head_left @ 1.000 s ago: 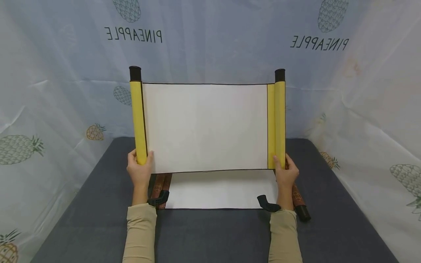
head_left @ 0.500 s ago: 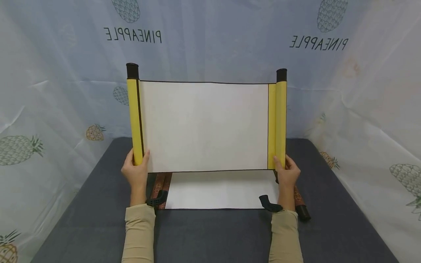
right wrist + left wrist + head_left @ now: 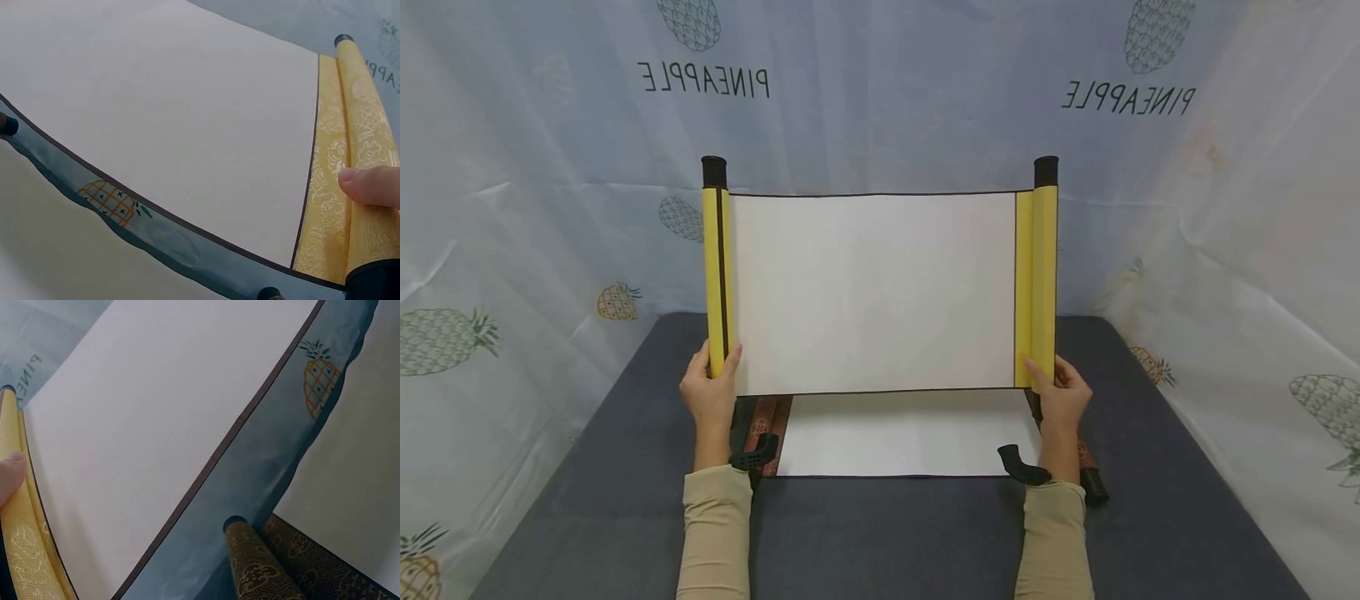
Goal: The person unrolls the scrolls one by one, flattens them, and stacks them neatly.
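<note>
A hanging scroll with white paper (image 3: 872,292) is held up, partly unrolled, between both hands. My left hand (image 3: 707,402) grips the lower end of its yellow left roll (image 3: 712,275), thumb in front. On the other side my right hand (image 3: 1063,404) grips the yellow right roll (image 3: 1045,283) near its bottom; in the right wrist view the thumb (image 3: 372,186) presses on the patterned yellow cloth. Black knobs cap the tops of both rolls. Behind and below lies a second scroll (image 3: 910,437) with white paper, partly hidden by the first.
The second scroll's brown patterned rolls show at left (image 3: 767,425) and right (image 3: 1090,471) on the dark grey table (image 3: 880,542). A pale curtain (image 3: 880,92) printed with pineapples surrounds the table at the back and sides. Black wrist mounts (image 3: 756,452) sit on both wrists.
The left roll swung outward, then came back right and slightly down; its dark edge line now runs mid-roll, so it has turned. The right hand and roll have shifted slightly right.
</note>
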`<control>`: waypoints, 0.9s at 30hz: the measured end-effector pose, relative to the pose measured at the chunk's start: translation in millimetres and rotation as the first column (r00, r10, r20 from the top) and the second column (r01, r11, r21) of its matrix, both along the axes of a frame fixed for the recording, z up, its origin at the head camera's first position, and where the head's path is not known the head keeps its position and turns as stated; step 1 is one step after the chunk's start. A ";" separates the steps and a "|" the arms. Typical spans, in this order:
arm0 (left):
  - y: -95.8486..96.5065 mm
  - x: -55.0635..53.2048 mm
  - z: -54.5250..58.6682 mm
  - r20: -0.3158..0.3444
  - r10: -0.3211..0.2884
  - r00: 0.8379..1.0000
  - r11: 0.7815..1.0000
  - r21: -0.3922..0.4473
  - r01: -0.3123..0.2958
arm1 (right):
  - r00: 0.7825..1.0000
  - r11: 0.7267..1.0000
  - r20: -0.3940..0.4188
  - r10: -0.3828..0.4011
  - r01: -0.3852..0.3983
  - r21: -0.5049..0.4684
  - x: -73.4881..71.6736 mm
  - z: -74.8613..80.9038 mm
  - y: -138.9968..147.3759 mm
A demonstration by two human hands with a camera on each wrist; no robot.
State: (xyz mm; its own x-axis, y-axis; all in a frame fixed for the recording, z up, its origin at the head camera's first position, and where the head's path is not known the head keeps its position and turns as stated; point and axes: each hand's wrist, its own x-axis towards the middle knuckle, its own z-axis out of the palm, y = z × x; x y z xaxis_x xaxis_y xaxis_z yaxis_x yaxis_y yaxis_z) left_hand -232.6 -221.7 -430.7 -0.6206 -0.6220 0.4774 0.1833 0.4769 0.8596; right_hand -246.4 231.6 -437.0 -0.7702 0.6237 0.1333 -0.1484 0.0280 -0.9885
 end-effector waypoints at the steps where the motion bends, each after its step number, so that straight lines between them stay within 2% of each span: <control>1: 0.0 -0.1 -0.5 0.010 0.001 1.000 1.000 -0.003 -0.001 | 1.000 1.000 0.001 0.000 0.000 -0.001 0.3 0.5 -0.1; 10: -0.1 0.1 -0.4 0.001 0.025 1.000 0.999 -0.028 -0.025 | 1.000 1.000 -0.001 0.011 -0.011 0.010 1.2 1.2 -0.3; 15: 0.8 1.4 0.8 0.046 0.034 0.998 0.999 -0.025 -0.033 | 0.999 0.999 -0.003 0.034 -0.034 0.000 0.0 0.0 -0.8; 21: 0.6 2.6 2.2 0.059 0.014 0.998 0.999 0.050 -0.017 | 1.000 1.000 0.000 0.022 -0.022 0.001 0.2 -0.4 -0.6; 27: 0.5 2.2 2.1 0.017 0.010 1.000 0.994 0.105 -0.011 | 1.000 1.000 -0.015 0.001 -0.001 0.002 1.1 -0.5 0.9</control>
